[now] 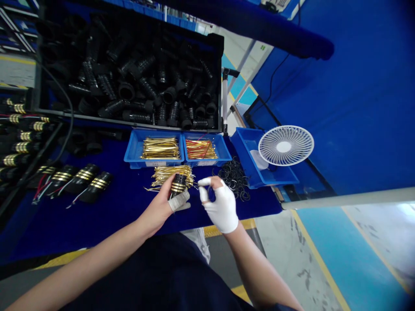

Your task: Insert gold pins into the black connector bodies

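Note:
My left hand, with tape or cloth on some fingers, is closed around a black cylinder with gold rings. Just right of it, my right hand wears a white glove that leaves some skin bare. Its thumb and index finger come together in a pinch; something thin shows at the tips, too small to name. Beyond both hands lies a loose pile of gold-coloured strips. A heap of black rings lies on the blue table by my right hand.
Behind are a blue bin of gold strips and another with red-marked strips. A large black crate holds ribbed black parts. Several ringed cylinders with wires lie left. A white fan stands over a blue bin right.

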{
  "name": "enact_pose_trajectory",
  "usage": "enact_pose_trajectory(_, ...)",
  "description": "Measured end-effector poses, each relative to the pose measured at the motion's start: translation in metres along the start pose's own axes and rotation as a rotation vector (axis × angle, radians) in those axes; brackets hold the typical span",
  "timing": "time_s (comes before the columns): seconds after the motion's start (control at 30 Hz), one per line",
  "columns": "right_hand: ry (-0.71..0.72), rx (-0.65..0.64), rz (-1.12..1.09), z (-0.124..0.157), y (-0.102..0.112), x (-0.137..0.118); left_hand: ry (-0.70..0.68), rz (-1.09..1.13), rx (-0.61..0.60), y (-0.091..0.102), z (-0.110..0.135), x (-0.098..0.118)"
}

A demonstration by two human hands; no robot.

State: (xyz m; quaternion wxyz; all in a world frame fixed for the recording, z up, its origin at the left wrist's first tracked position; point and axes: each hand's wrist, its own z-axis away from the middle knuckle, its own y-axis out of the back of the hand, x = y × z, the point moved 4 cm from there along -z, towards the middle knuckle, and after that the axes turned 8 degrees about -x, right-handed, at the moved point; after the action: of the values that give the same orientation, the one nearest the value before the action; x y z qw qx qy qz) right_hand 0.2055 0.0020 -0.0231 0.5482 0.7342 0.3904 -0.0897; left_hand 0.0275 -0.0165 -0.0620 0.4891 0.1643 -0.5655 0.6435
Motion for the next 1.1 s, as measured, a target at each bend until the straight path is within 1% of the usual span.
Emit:
enact_pose_trajectory(0.1, 0.103, -0.025, -0.069, 0.001, -0.016, -0.021, -0.107, -0.119, 0.015, 0.005, 0.0, 0.001)
enact_pose_trajectory(0.17, 0.14, -0.046, -0.064, 0.004, -0.024, -0.024, -0.162, -0.199, 0.013, 0.008, 0.001, 0.002)
enact_pose_trajectory(0.23, 0.151, -0.065, -0.057, 0.007, -0.029, -0.023, -0.188, -0.266, 0.004, 0.01, 0.001, 0.005)
enact_pose_trajectory(0.27, 0.131, -0.072, -0.068, 0.008, -0.031, -0.021, -0.195, -0.291, 0.001, 0.01, 0.001, 0.006)
enact_pose_trajectory(0.33, 0.031, -0.075, -0.154, 0.008, -0.033, -0.015, -0.207, -0.326, -0.002, 0.008, 0.003, 0.011)
enact_pose_trajectory(0.4, -0.096, -0.074, -0.308, 0.006, -0.034, -0.008, -0.195, -0.339, -0.039, 0.004, 0.004, 0.015)
enact_pose_trajectory(0.43, -0.146, -0.089, -0.395, 0.005, -0.035, -0.005, -0.181, -0.337, -0.08, 0.001, 0.004, 0.016)
enact_pose_trajectory(0.47, -0.182, -0.128, -0.479, 0.004, -0.037, -0.004, -0.158, -0.332, -0.135, -0.001, 0.005, 0.017)
enact_pose_trajectory(0.53, -0.233, -0.256, -0.619, 0.003, -0.042, -0.005, -0.1, -0.338, -0.249, -0.005, 0.008, 0.017)
enact_pose_trajectory(0.57, -0.249, -0.306, -0.669, 0.003, -0.045, -0.007, -0.088, -0.369, -0.286, -0.005, 0.009, 0.018)
enact_pose_trajectory(0.6, -0.259, -0.32, -0.703, 0.003, -0.046, -0.009, -0.097, -0.42, -0.297, -0.005, 0.011, 0.019)
enact_pose_trajectory(0.63, -0.259, -0.3, -0.722, 0.002, -0.046, -0.011, -0.132, -0.479, -0.277, -0.003, 0.013, 0.021)
enact_pose_trajectory(0.67, -0.249, -0.261, -0.73, 0.001, -0.045, -0.013, -0.182, -0.528, -0.231, -0.002, 0.014, 0.023)
enact_pose_trajectory(0.7, -0.229, -0.228, -0.737, 0.0, -0.045, -0.015, -0.222, -0.552, -0.177, 0.0, 0.016, 0.024)
enact_pose_trajectory(0.73, -0.214, -0.221, -0.758, -0.002, -0.046, -0.017, -0.231, -0.536, -0.128, 0.001, 0.016, 0.024)
enact_pose_trajectory(0.77, -0.208, -0.248, -0.797, -0.004, -0.048, -0.018, -0.194, -0.477, -0.101, 0.002, 0.016, 0.022)
enact_pose_trajectory(0.8, -0.207, -0.297, -0.852, -0.005, -0.051, -0.019, -0.116, -0.387, -0.098, 0.003, 0.015, 0.017)
enact_pose_trajectory(0.87, -0.221, -0.393, -0.957, -0.008, -0.056, -0.02, 0.101, -0.177, -0.149, 0.0, 0.013, 0.004)
enact_pose_trajectory(0.9, -0.232, -0.415, -0.985, -0.009, -0.058, -0.02, 0.18, -0.093, -0.175, -0.001, 0.013, 0.0)
enact_pose_trajectory(0.93, -0.244, -0.419, -0.99, -0.009, -0.059, -0.02, 0.215, -0.042, -0.184, -0.001, 0.012, -0.003)
enact_pose_trajectory(0.97, -0.255, -0.413, -0.971, -0.009, -0.06, -0.022, 0.209, -0.033, -0.174, 0.001, 0.012, -0.004)
enact_pose_trajectory(1.0, -0.27, -0.391, -0.937, -0.008, -0.061, -0.024, 0.16, -0.064, -0.143, 0.004, 0.012, -0.003)
enact_pose_trajectory(1.1, -0.295, -0.302, -0.788, -0.002, -0.063, -0.04, -0.054, -0.281, -0.047, 0.017, 0.014, 0.002)
